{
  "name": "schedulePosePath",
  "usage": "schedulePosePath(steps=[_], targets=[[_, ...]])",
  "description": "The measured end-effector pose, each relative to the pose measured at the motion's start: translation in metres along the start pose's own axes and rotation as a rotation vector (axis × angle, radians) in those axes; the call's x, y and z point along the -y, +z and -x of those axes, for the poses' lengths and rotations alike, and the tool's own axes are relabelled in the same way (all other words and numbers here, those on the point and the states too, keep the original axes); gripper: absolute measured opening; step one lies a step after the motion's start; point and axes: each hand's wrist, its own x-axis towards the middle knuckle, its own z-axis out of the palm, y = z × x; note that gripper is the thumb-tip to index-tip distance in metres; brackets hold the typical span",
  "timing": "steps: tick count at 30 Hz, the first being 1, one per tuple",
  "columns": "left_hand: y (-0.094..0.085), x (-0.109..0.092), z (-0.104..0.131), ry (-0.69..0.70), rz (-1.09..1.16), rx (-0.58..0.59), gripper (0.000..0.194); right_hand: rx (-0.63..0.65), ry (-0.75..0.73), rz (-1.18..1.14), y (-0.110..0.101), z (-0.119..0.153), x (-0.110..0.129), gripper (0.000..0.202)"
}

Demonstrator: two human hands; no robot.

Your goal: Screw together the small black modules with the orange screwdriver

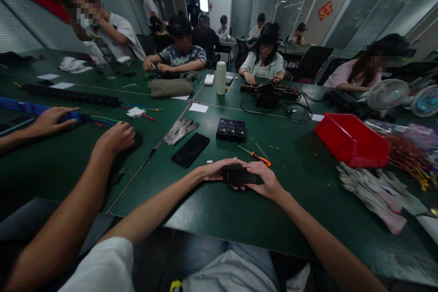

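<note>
Pinching a small black box (240, 176) at its two ends, the left hand (216, 169) and right hand (266, 179) wrap their grip around it at the table's (205, 205) near side. An orange-handled screwdriver (261, 159) lies just beyond; a black smartphone (190, 150) rests farther left, beside a glove (180, 131).

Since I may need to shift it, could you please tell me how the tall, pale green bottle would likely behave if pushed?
The bottle could tip if pushed high, being tall and narrow. Once down, its rounded body would probably roll. Its smooth-looking side might feel slippery.
</note>
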Motion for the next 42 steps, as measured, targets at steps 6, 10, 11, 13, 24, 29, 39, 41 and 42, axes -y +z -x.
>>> schedulePosePath(steps=[6, 10, 11, 13, 24, 29, 39, 41, 42], targets=[[0.005, 0.000, -0.005, -0.015, 0.128, 0.037, 0.046, 0.004, 0.101, 0.044, -0.004, -0.006, 0.004, 0.053], [0.004, 0.004, -0.008, 0.055, 0.262, 0.015, 0.051, -0.058, 0.242, 0.044, -0.004, -0.007, 0.003, 0.042], [0.005, 0.005, -0.008, 0.057, 0.286, 0.013, 0.052, -0.063, 0.260, 0.039, -0.004, -0.007, 0.002, 0.041], [0.007, 0.007, -0.008, 0.048, 0.310, 0.008, 0.052, -0.056, 0.276, 0.027, -0.001, -0.006, 0.001, 0.039], [0.015, 0.005, -0.005, 0.128, 0.156, 0.005, 0.068, -0.054, 0.376, 0.058, 0.000, -0.003, -0.005, 0.042], [0.007, 0.012, -0.012, 0.213, 0.056, -0.186, 0.068, -0.112, 0.489, 0.301, -0.014, -0.002, -0.018, 0.031], [-0.011, 0.024, -0.022, 0.278, -0.015, -0.412, 0.057, -0.032, 0.581, 0.351, -0.018, 0.009, -0.038, 0.023], [-0.015, 0.026, -0.023, 0.293, -0.044, -0.460, 0.055, -0.146, 0.632, 0.217, -0.016, 0.007, -0.035, 0.025], [-0.016, 0.026, -0.024, 0.309, -0.060, -0.486, 0.054, -0.211, 0.669, 0.141, -0.016, 0.006, -0.034, 0.027]])
